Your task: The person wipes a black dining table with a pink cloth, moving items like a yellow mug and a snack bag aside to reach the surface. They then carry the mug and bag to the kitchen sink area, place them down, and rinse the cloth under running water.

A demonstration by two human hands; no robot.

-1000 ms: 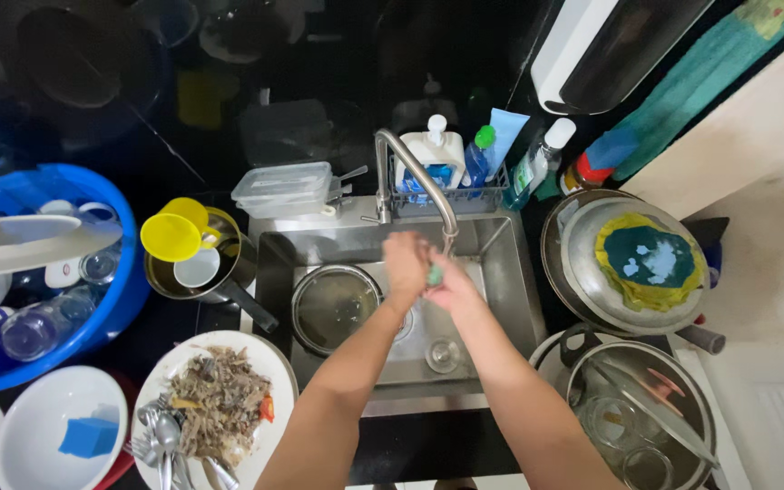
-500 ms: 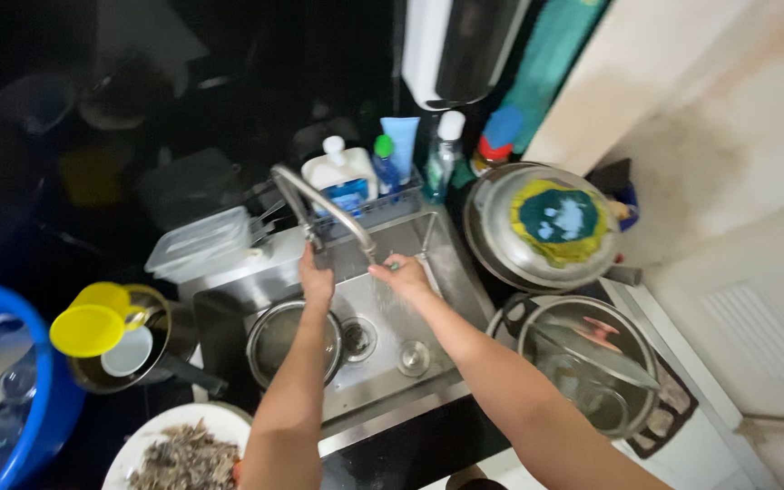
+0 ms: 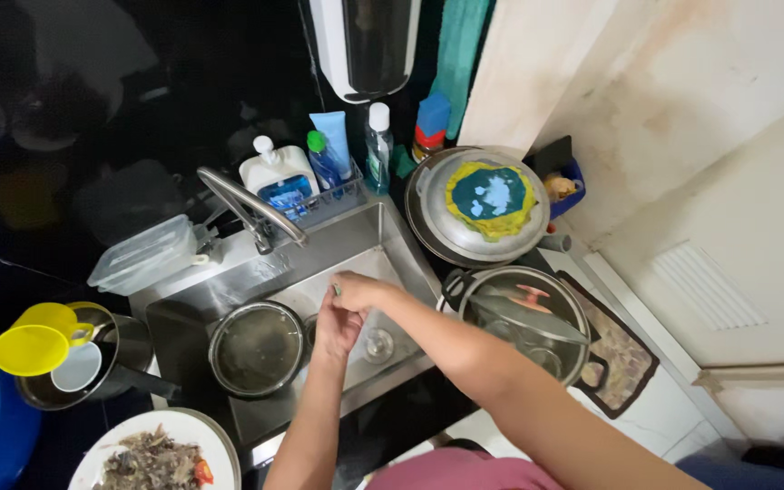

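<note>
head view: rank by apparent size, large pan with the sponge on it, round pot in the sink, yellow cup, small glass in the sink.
1. large pan
2. round pot
3. yellow cup, though it sits near the frame edge, so its size is less sure
4. small glass

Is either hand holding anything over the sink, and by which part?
The right hand pinches a small green item at its fingertips; what it is, and where it is gripped, cannot be told. The left hand looks empty.

— What do we see over the sink [image 3: 229, 295]?
— Our left hand [image 3: 338, 328] and right hand [image 3: 360, 292] meet, pinching a small green thing [image 3: 337, 290].
— Beside them?
— A round pot [image 3: 257, 349], below the faucet [image 3: 249, 207].
</note>
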